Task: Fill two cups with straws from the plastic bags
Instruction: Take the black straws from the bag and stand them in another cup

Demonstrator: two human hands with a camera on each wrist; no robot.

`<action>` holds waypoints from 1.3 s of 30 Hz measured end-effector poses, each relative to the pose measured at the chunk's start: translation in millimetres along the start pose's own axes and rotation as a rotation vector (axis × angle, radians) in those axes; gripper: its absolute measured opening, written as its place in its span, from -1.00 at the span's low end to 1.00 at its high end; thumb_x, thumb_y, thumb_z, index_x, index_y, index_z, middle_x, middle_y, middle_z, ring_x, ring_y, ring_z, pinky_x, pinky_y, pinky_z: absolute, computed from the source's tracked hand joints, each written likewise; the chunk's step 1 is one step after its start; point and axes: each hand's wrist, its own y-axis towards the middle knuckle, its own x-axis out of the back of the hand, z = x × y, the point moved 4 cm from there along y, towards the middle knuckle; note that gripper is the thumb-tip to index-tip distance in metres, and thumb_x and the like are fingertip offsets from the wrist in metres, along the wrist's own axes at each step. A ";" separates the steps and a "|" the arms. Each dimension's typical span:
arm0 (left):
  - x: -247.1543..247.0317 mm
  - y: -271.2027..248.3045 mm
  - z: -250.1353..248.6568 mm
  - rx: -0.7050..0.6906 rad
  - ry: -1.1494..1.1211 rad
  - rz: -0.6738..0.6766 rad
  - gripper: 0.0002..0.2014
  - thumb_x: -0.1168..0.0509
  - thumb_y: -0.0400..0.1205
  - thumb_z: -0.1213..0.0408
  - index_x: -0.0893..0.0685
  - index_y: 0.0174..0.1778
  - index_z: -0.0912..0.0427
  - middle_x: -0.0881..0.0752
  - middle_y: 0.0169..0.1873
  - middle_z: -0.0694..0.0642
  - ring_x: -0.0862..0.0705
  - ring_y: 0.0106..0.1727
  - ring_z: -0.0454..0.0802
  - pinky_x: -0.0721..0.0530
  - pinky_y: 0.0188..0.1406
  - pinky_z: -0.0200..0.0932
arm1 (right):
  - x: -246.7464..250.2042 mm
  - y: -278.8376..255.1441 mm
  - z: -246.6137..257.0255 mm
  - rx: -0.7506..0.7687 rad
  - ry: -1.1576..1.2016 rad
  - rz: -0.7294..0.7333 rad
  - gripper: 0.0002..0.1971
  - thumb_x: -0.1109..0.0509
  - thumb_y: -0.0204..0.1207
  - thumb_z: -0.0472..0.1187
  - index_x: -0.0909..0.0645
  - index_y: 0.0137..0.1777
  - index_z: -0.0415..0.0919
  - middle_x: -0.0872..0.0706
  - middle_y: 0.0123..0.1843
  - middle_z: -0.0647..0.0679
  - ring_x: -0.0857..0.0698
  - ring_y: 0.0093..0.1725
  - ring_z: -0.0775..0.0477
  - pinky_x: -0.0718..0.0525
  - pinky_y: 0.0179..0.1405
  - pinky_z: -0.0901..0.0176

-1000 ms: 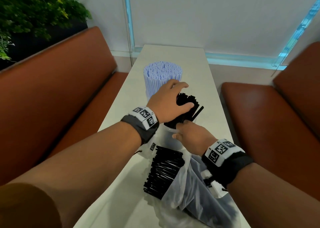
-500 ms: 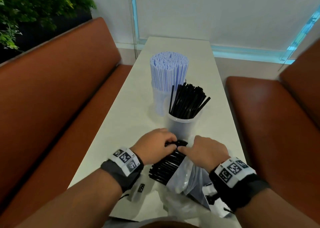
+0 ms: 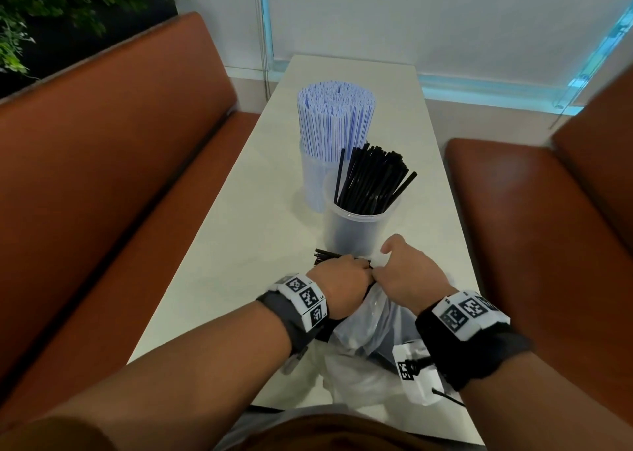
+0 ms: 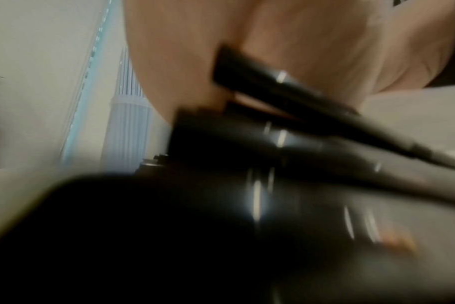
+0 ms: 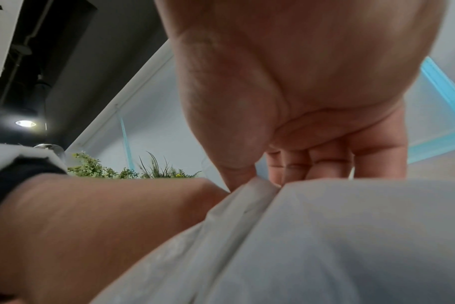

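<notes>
A clear cup [image 3: 356,236] part-filled with black straws [image 3: 371,180] stands mid-table. Just behind it is a second cup [image 3: 312,183] packed with white, blue-striped straws [image 3: 335,121]. In front of the near cup my left hand [image 3: 356,269] grips a bundle of loose black straws [image 3: 323,255] at the mouth of the clear plastic bag [image 3: 370,324]. The left wrist view shows these black straws [image 4: 273,133], blurred, under the palm. My right hand [image 3: 380,269] pinches the bag's edge; in the right wrist view its fingertips [image 5: 288,170] meet the bag [image 5: 325,236].
The narrow white table [image 3: 239,210] runs away from me between two brown benches [image 3: 120,176] [image 3: 534,228]. A white tagged cable piece [image 3: 411,372] lies by my right wrist. A plant [image 3: 51,1] is at the far left, and a wall closes the table's far end.
Both hands came back from the black-straw cup to the bag in front of it. My left hand has taken hold of a bundle of black straws there, and my right hand pinches the bag.
</notes>
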 end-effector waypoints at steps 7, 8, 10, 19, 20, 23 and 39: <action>5.7 -0.7 3.0 0.051 0.024 -0.050 -0.70 -0.19 0.71 0.32 -0.59 0.36 0.17 -0.64 0.20 0.16 -0.67 0.12 0.17 -0.60 -0.07 0.01 | 9.0 -1.7 4.0 0.025 -0.028 -0.057 -0.97 -0.35 0.54 -0.06 -0.57 -0.07 0.12 -0.66 -0.07 0.09 -0.64 -0.12 0.01 -0.43 -0.35 0.20; 8.2 -2.1 6.5 0.067 0.039 -0.087 -0.71 -0.19 0.73 0.25 -0.59 0.36 0.16 -0.65 0.17 0.15 -0.66 0.12 0.16 -0.52 -0.11 -0.01 | 9.6 -1.1 3.7 0.032 -0.019 -0.062 -0.95 -0.35 0.55 -0.07 -0.59 -0.04 0.12 -0.65 -0.03 0.08 -0.63 -0.12 0.01 -0.39 -0.39 0.25; 13.0 -8.5 16.7 0.100 0.075 -0.140 -0.74 -0.20 0.72 0.17 -0.58 0.28 0.14 -0.68 0.10 0.13 -0.67 0.07 0.15 -0.41 -0.13 -0.04 | 9.6 0.8 1.4 0.038 -0.006 -0.054 -0.85 -0.34 0.57 -0.09 -0.63 0.08 0.15 -0.58 0.04 0.06 -0.62 -0.16 0.04 -0.38 -0.40 0.26; 14.7 -73.5 109.2 0.206 0.175 -0.100 -0.81 -0.17 0.72 0.06 -0.47 0.21 0.00 -0.67 -0.02 0.03 -0.67 -0.06 0.10 -0.40 -0.17 -0.03 | -3.0 2.0 -6.4 0.060 0.018 -0.046 -0.73 -0.22 0.65 -0.12 -0.71 0.16 0.15 -0.65 0.11 -0.02 -0.69 0.04 -0.13 -0.70 0.07 -0.01; 15.4 -81.3 119.9 0.243 0.158 -0.100 -0.83 -0.18 0.72 0.08 -0.47 0.19 -0.01 -0.67 -0.02 0.02 -0.66 -0.08 0.09 -0.40 -0.19 -0.04 | -3.2 2.2 -6.3 0.059 0.038 -0.057 -0.77 -0.21 0.65 -0.08 -0.72 0.03 0.15 -0.65 0.04 -0.05 -0.68 -0.01 -0.15 -0.69 0.02 0.00; 22.1 -101.2 139.3 0.346 0.058 -0.138 -0.85 -0.21 0.71 0.12 -0.50 0.18 -0.03 -0.67 -0.02 -0.02 -0.63 -0.13 0.04 -0.56 -0.20 -0.01 | 7.4 -2.8 6.8 0.195 0.178 -0.220 -0.62 -0.13 0.71 0.06 -0.49 -0.38 0.13 -0.55 -0.28 0.01 -0.55 -0.22 -0.08 -0.44 -0.25 0.12; 70.8 -58.8 49.1 0.193 -0.087 -0.553 -0.63 -0.34 0.59 0.07 -0.54 0.32 -0.07 -0.75 -0.07 -0.05 -0.72 -0.16 0.06 -0.46 -0.39 -0.12 | 38.9 -14.9 63.4 0.267 0.923 -0.311 -0.63 -0.28 0.69 0.02 -0.84 -0.23 -0.03 -0.86 -0.22 -0.03 -0.82 -0.11 -0.09 -0.76 0.04 -0.14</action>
